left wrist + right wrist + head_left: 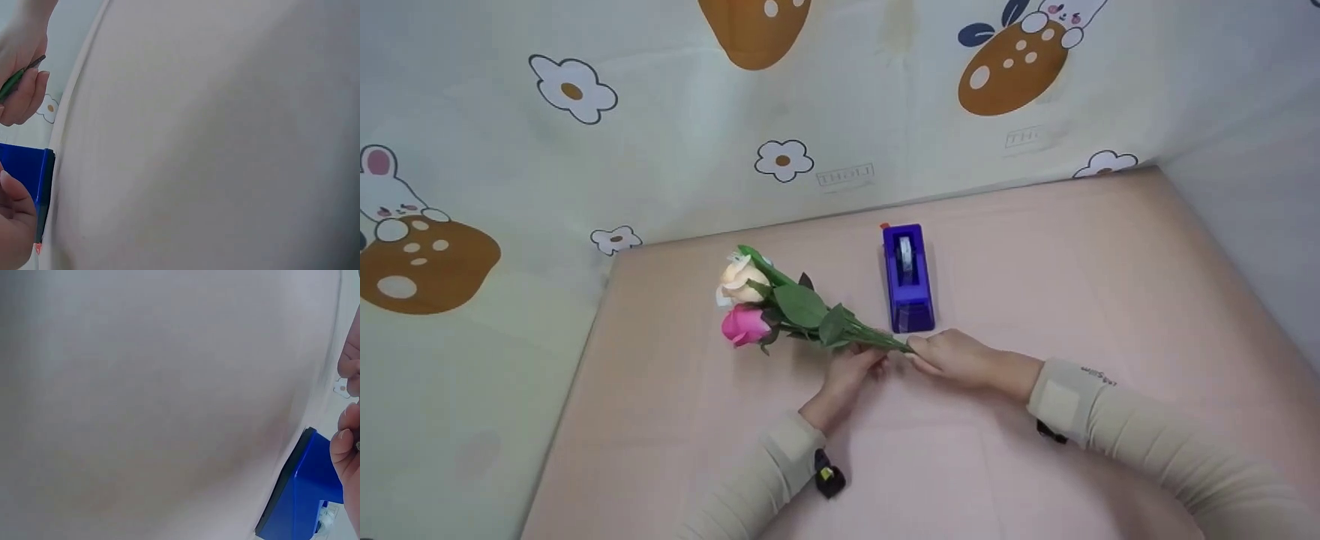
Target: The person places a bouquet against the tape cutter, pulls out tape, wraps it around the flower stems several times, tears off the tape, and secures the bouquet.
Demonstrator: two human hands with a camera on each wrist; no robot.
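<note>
The right hand grips the lower ends of the stems, fingers closed around them; a cut end projects beyond the fingers in the left wrist view. The left hand is positioned just beside it, nearer the blooms, with fingers curled at the underside of the stems and closed on them. The two hands are close together, below the tape dispenser in the head view. The bunch of flowers is held at a slant over the desk, blooms directed to the upper left. It comprises a cream rose, a pink rose just below it, and green leaves along the stems. The blue tape dispenser stands upright on the desk, just beyond the right hand, with a roll of tape seated in its frame and an orange tip at its far end. Light sleeves cover both forearms, and a small black device is located beneath the left cuff. Behind the desk, a pale wall covering carries printed flowers, rabbits and brown shapes.
</note>
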